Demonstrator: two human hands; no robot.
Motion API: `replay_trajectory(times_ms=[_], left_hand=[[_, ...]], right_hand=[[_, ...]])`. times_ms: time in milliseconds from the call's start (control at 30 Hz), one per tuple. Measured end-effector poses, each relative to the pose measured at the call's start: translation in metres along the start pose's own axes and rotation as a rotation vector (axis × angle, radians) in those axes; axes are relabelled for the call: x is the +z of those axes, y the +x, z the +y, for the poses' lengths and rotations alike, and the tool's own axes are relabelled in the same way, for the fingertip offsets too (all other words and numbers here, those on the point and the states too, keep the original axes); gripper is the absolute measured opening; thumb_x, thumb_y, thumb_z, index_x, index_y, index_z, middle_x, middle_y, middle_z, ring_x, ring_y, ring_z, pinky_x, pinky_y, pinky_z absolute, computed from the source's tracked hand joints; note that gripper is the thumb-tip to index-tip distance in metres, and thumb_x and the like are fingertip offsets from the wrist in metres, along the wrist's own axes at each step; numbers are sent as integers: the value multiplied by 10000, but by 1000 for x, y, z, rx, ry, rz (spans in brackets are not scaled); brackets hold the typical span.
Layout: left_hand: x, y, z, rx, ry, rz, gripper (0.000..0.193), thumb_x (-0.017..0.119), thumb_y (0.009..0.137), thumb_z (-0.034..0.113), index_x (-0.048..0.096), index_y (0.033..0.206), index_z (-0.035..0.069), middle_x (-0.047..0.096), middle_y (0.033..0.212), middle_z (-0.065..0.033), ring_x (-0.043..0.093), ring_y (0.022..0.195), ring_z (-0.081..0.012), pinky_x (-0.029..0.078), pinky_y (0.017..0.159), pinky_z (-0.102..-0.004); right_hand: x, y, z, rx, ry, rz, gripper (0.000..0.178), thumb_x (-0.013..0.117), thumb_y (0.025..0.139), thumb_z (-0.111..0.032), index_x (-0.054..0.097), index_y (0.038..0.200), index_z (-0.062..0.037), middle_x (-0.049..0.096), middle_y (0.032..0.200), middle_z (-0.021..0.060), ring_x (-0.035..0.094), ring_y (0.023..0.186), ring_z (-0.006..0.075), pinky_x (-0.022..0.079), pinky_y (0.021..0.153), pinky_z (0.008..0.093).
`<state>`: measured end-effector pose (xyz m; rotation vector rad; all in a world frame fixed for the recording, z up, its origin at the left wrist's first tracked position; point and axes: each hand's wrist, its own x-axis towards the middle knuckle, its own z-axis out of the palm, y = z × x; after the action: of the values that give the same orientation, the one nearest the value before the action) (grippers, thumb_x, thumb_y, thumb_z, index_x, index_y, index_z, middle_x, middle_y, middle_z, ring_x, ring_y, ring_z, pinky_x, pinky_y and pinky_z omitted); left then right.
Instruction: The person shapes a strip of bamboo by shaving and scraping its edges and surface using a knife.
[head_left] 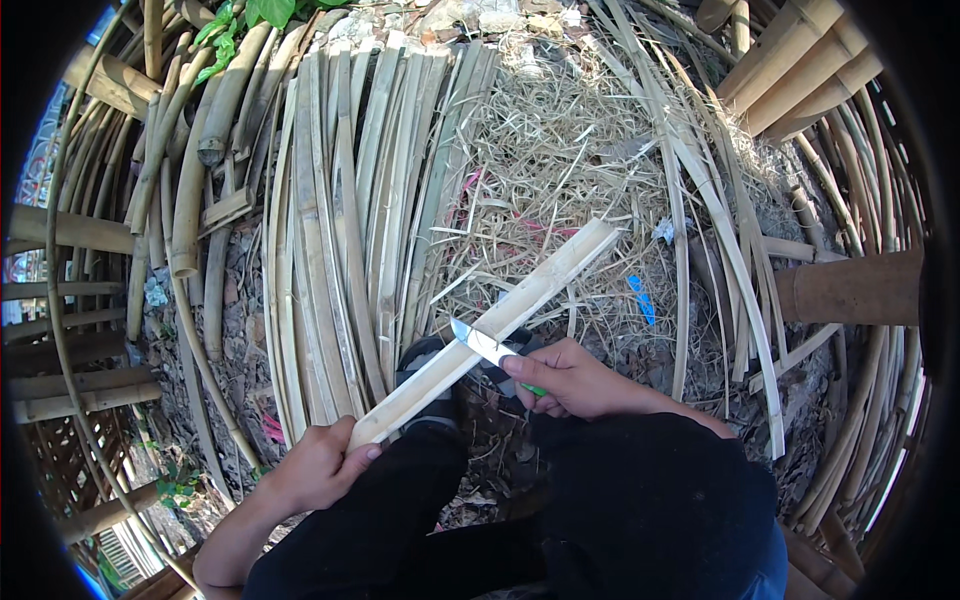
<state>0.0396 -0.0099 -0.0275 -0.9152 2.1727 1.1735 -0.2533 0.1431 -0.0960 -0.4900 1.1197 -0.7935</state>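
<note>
My left hand (318, 464) is closed round the near end of a split bamboo strip (545, 282), which slants up and away to the right above my shoes. In my right hand (572, 378) is a knife (478, 341) with a green handle, mostly hidden by the fingers. Its bright blade lies across the strip near the middle, the tip pointing to the upper left. Whether the edge bites into the bamboo I cannot tell. Beyond the strip's far end spreads a heap of pale bamboo shavings (560, 130).
Left of centre lies a row of split bamboo strips (340, 200). Long thin strips (715, 190) lie at the right. Bamboo poles (190, 200) stand at the left, and a thick bamboo post (850, 290) juts in at the right. A blue scrap (642, 300) rests near the shavings.
</note>
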Motion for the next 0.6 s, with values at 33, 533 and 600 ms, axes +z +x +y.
replay_trajectory(times_ms=[33, 533, 600], left_hand=[[-1, -5, -5, 6, 42, 19, 424, 558, 958, 363, 494, 850, -42, 555, 590, -229, 595, 604, -448, 462, 589, -482], [-27, -79, -76, -44, 13, 192, 289, 621, 870, 245, 559, 842, -35, 540, 559, -166, 560, 490, -329, 433, 506, -403], [-21, -69, -68, -91, 38, 255, 286, 618, 876, 242, 555, 831, -33, 537, 557, -164, 563, 491, -323, 433, 504, -399]], right_hand=[[0, -2, 0, 15, -13, 4, 545, 499, 983, -497, 553, 674, -51, 450, 563, -34, 393, 502, 44, 325, 464, 218], [-22, -13, 17, -179, 514, 532, 506, 454, 1009, -462, 492, 703, -60, 363, 545, -25, 281, 424, 41, 199, 388, 219], [-12, -9, 18, -205, 460, 427, 511, 440, 1015, -461, 496, 708, -56, 361, 546, -26, 288, 437, 40, 209, 401, 220]])
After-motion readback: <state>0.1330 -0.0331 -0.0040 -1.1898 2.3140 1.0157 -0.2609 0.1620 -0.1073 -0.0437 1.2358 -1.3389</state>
